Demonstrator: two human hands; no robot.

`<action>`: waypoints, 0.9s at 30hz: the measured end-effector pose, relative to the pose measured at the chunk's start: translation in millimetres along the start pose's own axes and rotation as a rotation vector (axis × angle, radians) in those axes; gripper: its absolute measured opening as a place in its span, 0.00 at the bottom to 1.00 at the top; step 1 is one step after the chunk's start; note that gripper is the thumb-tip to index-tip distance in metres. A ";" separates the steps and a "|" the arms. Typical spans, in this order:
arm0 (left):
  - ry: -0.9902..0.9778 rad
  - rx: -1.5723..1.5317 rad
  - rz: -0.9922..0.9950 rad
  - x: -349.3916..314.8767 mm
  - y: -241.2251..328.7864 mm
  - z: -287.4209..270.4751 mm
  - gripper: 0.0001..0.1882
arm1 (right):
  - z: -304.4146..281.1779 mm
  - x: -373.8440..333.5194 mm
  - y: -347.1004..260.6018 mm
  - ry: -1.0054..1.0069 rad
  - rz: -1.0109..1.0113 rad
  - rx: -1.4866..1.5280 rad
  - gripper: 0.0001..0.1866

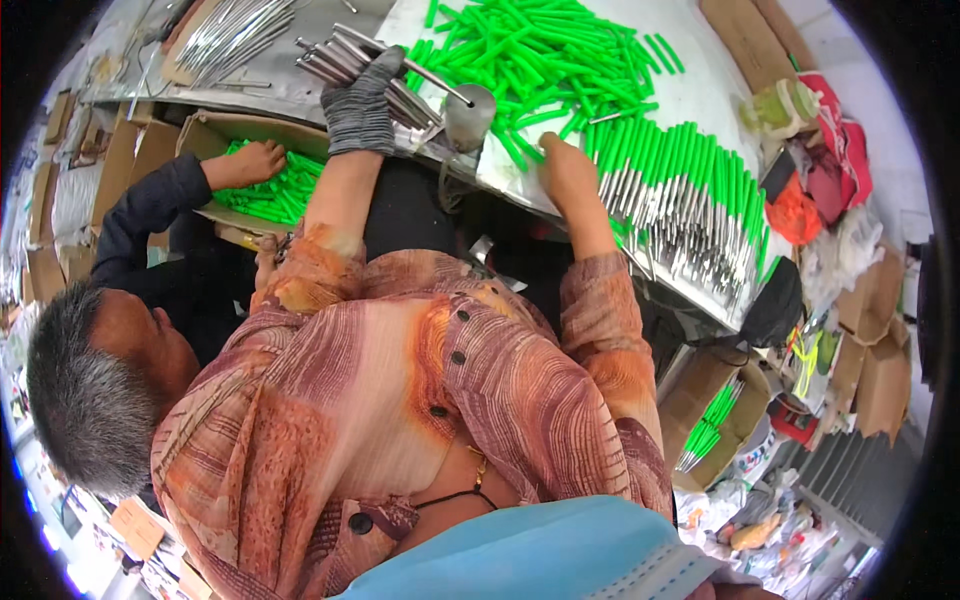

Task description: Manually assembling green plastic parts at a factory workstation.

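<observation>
My left hand (360, 108), in a grey knitted glove, is closed around a silver metal tube (430, 78) that slants down to the right. The tube's end is in front of a round metal piece (470, 120) at the table edge. More metal tubes (335, 62) lie beneath and beside that hand. My bare right hand (575, 180) has its fingers curled at the end of a green tube (527, 148); the fingertips are partly hidden. Beyond it is a large heap of loose green tubes (530, 50). To its right lie rows of metal rods with green sleeves (690, 190).
At left, a co-worker's hand (250, 163) reaches into a cardboard box (205, 135) of green pieces. Thin metal rods (235, 40) lie at the back left. A green-lidded jar (780, 108) and red bags stand at right. Below is a box (745, 425) holding green-sleeved rods.
</observation>
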State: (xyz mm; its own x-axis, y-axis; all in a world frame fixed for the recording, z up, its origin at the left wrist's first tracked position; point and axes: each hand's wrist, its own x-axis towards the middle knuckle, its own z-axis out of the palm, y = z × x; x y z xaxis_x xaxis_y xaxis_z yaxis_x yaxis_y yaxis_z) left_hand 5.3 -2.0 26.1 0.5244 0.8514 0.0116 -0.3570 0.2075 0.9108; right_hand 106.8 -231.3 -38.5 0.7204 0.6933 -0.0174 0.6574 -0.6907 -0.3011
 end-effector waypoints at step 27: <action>-0.389 0.120 -0.133 -35.9 -4.9 25.8 0.17 | -99.2 30.8 -95.1 0.511 -0.197 1.840 0.39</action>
State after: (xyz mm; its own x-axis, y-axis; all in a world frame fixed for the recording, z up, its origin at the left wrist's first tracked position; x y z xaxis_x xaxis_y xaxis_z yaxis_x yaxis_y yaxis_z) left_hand 8.1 -46.1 31.9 0.8205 0.5711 0.0246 -0.1861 0.2261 0.9562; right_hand 88.3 -164.7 84.2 0.8877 0.3694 0.2749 -0.0372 0.6525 -0.7568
